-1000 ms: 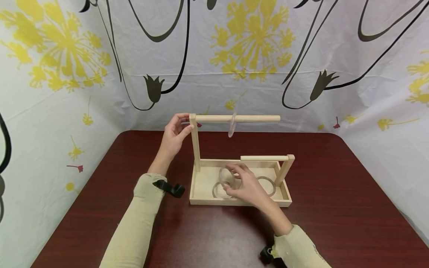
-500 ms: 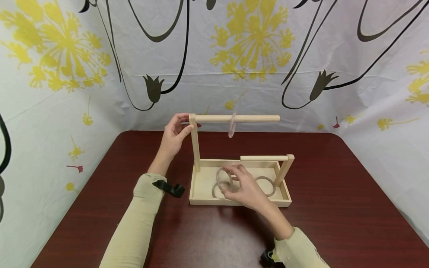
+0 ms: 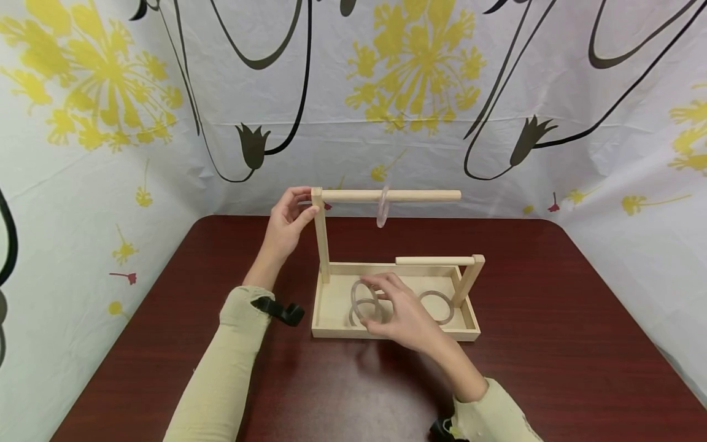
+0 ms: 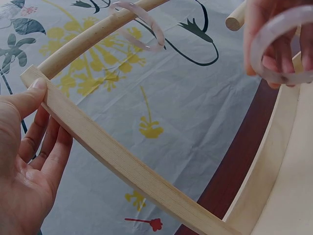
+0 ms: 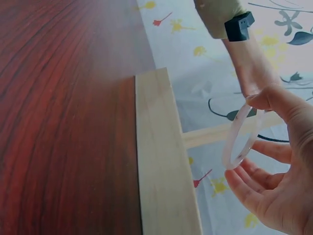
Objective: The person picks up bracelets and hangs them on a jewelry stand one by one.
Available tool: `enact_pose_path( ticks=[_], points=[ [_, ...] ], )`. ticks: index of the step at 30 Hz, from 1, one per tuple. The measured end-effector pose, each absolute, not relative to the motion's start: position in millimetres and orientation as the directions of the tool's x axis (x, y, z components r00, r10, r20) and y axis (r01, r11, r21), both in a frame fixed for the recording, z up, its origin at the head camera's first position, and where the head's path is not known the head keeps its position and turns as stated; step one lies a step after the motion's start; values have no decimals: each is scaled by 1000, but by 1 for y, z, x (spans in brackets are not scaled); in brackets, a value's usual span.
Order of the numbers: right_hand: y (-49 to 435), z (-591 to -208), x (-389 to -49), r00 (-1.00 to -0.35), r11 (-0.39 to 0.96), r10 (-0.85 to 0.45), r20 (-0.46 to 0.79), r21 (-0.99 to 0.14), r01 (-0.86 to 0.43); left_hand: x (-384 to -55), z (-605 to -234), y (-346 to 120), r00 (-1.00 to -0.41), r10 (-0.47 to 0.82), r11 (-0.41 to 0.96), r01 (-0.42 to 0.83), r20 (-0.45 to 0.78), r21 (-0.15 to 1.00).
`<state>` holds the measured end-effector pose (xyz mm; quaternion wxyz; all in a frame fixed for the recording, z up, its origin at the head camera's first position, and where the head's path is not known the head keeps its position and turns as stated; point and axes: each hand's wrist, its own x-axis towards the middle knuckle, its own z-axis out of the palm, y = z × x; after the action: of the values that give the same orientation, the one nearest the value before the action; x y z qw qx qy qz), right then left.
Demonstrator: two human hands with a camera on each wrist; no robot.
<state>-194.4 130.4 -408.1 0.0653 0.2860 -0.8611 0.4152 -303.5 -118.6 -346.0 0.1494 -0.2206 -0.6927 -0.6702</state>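
My left hand [image 3: 287, 222] pinches the top of the tall wooden post [image 3: 322, 242] of a bracelet stand, thumb in front and fingers behind. In my right hand [image 3: 407, 314], thumb and fingertips hold a translucent pale bangle [image 5: 234, 139] by its edges, tilted upright above the stand's tray [image 3: 337, 333]. Another bangle [image 3: 351, 317] lies in the tray behind the held one and is partly covered by it. To the right lies a further bangle [image 3: 436, 293], partly hidden by my hand. One bangle [image 3: 382, 212] hangs on the upper bar [image 3: 425, 195].
A lower bar [image 3: 433, 261] runs left from a short post [image 3: 469, 282] at the tray's right end; no bangle hangs on it. The stand rests on a dark red-brown table [image 3: 552, 344]. A patterned white cloth [image 3: 331, 92] hangs behind the table.
My right hand has moved slightly left and down, carrying the bangle over the left bangle in the tray. My left hand stays on the post.
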Motion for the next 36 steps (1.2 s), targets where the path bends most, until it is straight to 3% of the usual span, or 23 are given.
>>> enact_pose_path(
  ticks=[27,36],
  points=[
    [134,-369,-182,-757,345,-461,463,-692,-634,-303,-346,-119,-855,111,-2,509,506,861],
    [142,-356,-184,-776,335,-421,470,-714,-615,-303,-346,-119,-854,110,1,512,509,859]
  ],
)
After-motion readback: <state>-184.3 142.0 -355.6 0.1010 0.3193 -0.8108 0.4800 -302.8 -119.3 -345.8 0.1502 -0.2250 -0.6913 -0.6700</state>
